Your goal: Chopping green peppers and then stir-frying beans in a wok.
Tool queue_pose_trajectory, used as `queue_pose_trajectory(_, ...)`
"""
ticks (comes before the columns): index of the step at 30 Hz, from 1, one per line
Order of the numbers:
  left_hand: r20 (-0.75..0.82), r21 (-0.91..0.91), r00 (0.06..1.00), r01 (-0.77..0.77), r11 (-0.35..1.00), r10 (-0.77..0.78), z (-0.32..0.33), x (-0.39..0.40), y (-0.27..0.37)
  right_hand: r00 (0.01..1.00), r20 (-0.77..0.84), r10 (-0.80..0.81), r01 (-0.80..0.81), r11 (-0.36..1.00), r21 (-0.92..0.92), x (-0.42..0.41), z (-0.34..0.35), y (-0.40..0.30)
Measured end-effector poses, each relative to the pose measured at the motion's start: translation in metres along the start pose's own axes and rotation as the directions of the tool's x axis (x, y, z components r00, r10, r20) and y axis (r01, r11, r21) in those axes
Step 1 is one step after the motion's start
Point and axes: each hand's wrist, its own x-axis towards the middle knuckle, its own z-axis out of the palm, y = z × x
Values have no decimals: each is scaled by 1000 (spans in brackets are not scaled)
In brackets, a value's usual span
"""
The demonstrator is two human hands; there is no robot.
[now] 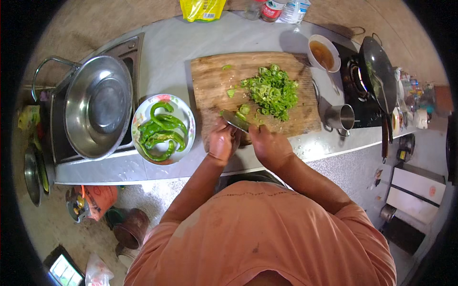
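My right hand (270, 146) grips a kitchen knife (234, 121) over the front of a wooden cutting board (211, 82). The blade slants up and left, its far end close to my left hand (221, 143). The left fingers are curled beside the blade. A sliver of green shows near their tips, but whatever lies under them is hidden. Just beyond the blade are cut green pepper pieces (244, 109). A heap of chopped green peppers (273, 91) covers the board's right half. Left of the board, several whole green peppers (162, 130) lie on a floral-rimmed plate (192, 134).
A large metal basin (107, 100) sits over the sink (137, 53) at left. On the right are a bowl of brown liquid (322, 53), a metal cup (340, 117), and a wok (379, 71) on a black stove (349, 68). A yellow packet (202, 9) and jar (272, 10) stand behind.
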Motion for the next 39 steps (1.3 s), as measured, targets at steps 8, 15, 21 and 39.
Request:
queue_pose_trajectory(8, 13, 20, 1000, 7, 1000, -8, 5, -2, -7, 999, -27, -34, 36, 997, 66, 19, 9, 4)
queue_pose_trajectory(15, 33, 2, 999, 44, 999, -44, 5, -3, -5, 1000, -14, 10, -9, 997, 75, 15, 6, -1)
queue_pose_trajectory(21, 19, -17, 998, -65, 998, 65, 4, -1, -4, 1000, -25, 9, -8, 998, 62, 27, 14, 2)
queue_pose_trajectory(39, -13, -7, 999, 52, 999, -52, 0, -5, -2, 1000, 21, -10, 9, 997, 77, 2, -5, -6)
